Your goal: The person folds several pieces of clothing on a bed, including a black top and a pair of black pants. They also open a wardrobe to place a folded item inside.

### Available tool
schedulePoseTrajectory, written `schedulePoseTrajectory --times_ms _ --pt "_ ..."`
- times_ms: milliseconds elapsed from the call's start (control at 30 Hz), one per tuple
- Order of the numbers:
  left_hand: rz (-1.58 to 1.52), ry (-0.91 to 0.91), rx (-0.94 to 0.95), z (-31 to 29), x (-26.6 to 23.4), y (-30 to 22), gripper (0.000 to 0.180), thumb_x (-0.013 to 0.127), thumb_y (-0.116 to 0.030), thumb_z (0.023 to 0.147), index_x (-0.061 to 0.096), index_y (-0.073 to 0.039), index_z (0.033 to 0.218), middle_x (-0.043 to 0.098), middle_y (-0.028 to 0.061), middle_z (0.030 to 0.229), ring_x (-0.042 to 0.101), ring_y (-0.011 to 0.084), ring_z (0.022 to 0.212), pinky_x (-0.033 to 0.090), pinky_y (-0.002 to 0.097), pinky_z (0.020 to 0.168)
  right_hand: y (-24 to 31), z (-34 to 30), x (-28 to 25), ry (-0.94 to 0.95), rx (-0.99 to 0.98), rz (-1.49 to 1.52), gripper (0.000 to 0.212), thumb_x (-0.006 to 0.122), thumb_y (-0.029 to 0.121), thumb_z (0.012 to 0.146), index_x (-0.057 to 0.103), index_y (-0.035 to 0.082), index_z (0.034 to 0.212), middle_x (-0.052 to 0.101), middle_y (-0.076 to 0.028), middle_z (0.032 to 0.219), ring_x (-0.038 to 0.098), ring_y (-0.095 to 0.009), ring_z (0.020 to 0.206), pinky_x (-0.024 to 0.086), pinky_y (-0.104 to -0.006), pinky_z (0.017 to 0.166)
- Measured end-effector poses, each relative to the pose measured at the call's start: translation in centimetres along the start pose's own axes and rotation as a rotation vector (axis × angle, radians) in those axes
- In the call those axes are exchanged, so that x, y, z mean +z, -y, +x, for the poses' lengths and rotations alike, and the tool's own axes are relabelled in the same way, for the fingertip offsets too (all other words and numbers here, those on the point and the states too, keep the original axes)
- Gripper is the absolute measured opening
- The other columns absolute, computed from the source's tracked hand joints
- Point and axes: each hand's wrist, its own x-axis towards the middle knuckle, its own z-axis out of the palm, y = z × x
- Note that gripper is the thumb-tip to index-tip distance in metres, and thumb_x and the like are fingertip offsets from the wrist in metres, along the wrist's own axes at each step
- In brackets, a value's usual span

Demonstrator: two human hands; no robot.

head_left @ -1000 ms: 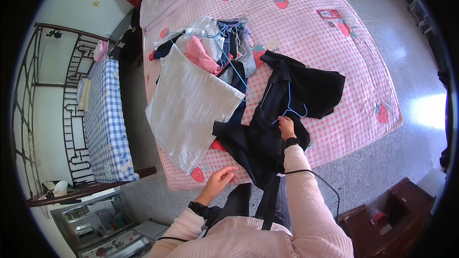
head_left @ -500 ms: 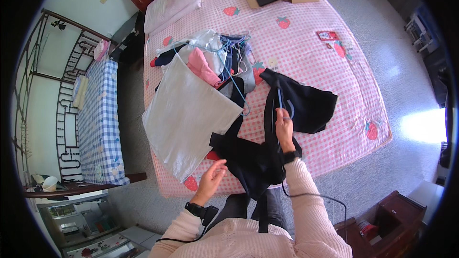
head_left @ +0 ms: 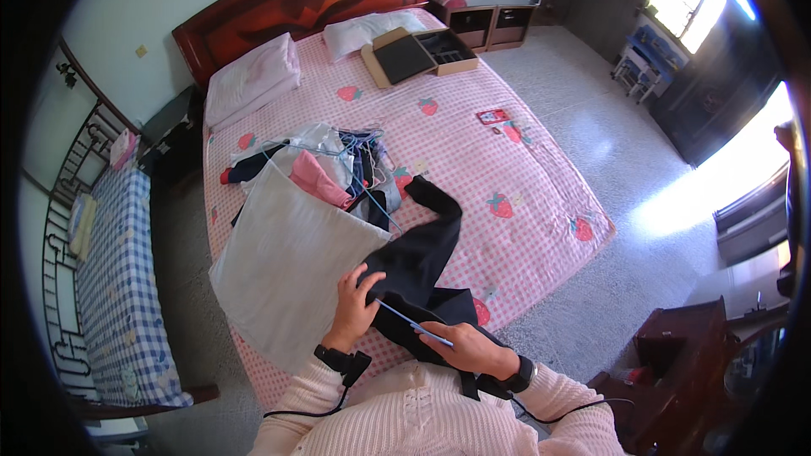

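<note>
A light-blue clothes hanger (head_left: pixel 400 315) is in the grip of my right hand (head_left: pixel 473 348), close to my body. Its bar slants up and left, partly within a black garment (head_left: pixel 418 255) that drapes over the bed's near edge; how far the hanger reaches inside is hidden. My left hand (head_left: pixel 356 311) has its fingers apart beside the garment and the hanger's far end. Whether its fingertips touch the cloth I cannot tell. Left of the black garment lies a large white garment (head_left: pixel 291 257), spread flat.
Past the white garment are a pink garment (head_left: pixel 318 179) and a heap of jeans and hangers (head_left: pixel 365 156). An open cardboard box (head_left: pixel 456 66), a folded pink quilt (head_left: pixel 253 80) and a small red packet (head_left: pixel 492 116) rest on the checked bed (head_left: pixel 549 203). A dark-red cabinet (head_left: pixel 676 346) stands right.
My right hand has drawn the hanger back toward my body and turned it. The black garment has shifted and bunched up. My left hand has moved up to it. The view has tilted up.
</note>
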Motion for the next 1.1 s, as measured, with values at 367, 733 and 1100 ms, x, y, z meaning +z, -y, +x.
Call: schedulePoseTrajectory --times_ms 367,733,1100 --pt "-0.226 -0.136 -0.328 -4.7 -6.9 12.2 0.029 0.044 0.001 0.078 0.072 0.002 0.089 0.074 0.0141 0.079 0.071 0.0190 0.082 0.053 0.0319 0.076 2.2 -5.9 -1.9 0.080 0.210 0.351 0.035 0.053 0.028 0.107 0.068 0.002 0.123 0.062 0.000 0.080 0.052 -0.008 0.075 0.047 -0.0271 0.070" --pt "-0.158 0.214 -0.219 -5.4 0.5 1.6 0.034 0.065 -0.029 0.088 0.071 -0.008 0.113 0.072 0.0162 0.106 0.068 0.0388 0.098 0.054 0.0431 0.084 -9.6 0.5 -11.8 -0.844 0.141 0.305 0.032 0.052 0.022 0.106 0.063 0.006 0.132 0.044 0.007 0.066 0.037 -0.003 0.055 0.030 -0.0223 0.051" --pt "-0.072 0.231 -0.201 0.7 2.2 -8.5 0.035 0.073 -0.026 0.085 0.071 -0.005 0.113 0.068 0.0174 0.099 0.066 0.0366 0.091 0.053 0.0406 0.082 -34.5 -1.5 -23.2 -0.863 0.528 -0.496 0.032 0.050 0.007 0.096 0.063 0.008 0.124 0.063 -0.023 0.110 0.064 -0.042 0.099 0.053 -0.0497 0.085"
